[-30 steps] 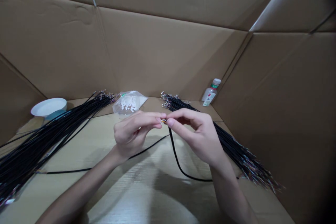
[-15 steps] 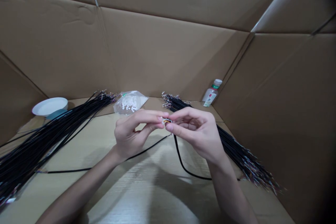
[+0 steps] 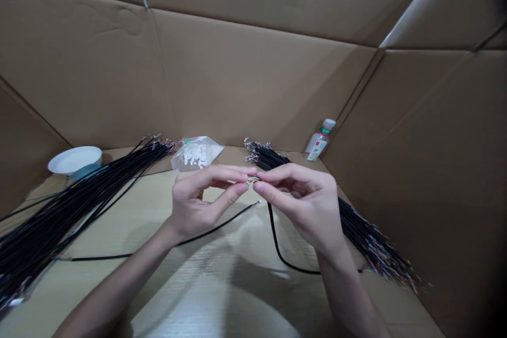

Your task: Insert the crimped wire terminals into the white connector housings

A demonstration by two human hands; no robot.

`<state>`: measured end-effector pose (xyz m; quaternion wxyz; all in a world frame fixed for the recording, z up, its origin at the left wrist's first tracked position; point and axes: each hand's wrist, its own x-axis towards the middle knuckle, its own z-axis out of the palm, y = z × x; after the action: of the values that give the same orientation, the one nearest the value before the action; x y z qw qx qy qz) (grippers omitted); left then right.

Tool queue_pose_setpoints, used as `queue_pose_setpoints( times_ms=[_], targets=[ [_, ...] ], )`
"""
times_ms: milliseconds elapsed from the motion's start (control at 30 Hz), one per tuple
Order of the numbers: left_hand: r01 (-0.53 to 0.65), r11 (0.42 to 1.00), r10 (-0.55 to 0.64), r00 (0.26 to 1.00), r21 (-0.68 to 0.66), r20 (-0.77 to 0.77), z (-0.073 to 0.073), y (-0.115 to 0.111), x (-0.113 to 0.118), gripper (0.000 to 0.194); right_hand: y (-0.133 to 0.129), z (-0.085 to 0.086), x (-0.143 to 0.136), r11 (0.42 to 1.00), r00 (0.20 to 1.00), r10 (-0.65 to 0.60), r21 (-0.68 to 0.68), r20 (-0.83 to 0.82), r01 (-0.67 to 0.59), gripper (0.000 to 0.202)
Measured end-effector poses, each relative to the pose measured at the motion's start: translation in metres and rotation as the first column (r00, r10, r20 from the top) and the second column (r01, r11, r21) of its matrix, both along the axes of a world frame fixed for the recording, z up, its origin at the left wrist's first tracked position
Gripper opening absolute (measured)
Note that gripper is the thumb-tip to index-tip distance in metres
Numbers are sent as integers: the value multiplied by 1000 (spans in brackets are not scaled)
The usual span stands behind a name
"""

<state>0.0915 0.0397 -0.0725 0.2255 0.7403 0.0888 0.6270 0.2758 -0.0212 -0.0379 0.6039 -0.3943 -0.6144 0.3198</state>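
Note:
Thin coloured wires, orange, white and dark, show between my fingertips at the middle. They belong to the end of a black cable that hangs from my right hand and curves down to the table. My right hand pinches the wires from the right. From the left, my left hand pinches their tips; any small part between those fingertips is too small to make out. Behind my left wrist lies another black cable, with a small white connector at its end.
Thick bundles of black cables lie at the left and right. A clear bag of white pieces, a white bowl and a bottle stand near the cardboard wall.
Both hands have shifted slightly, the right one a little to the right with its cable. The white connector on the table cable now shows more plainly.

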Motion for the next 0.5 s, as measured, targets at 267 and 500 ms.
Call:
queue_pose_setpoints(
  times_ms=[267,500],
  targets=[
    [-35,999,35,999,-12,18,-1,-2,3,27,-4,3,-1,999,999,-27,42,47,25,9],
    [-71,997,71,997,19,1,-2,1,2,34,-3,2,1,999,999,37,-20,9,-37,7]
  ],
)
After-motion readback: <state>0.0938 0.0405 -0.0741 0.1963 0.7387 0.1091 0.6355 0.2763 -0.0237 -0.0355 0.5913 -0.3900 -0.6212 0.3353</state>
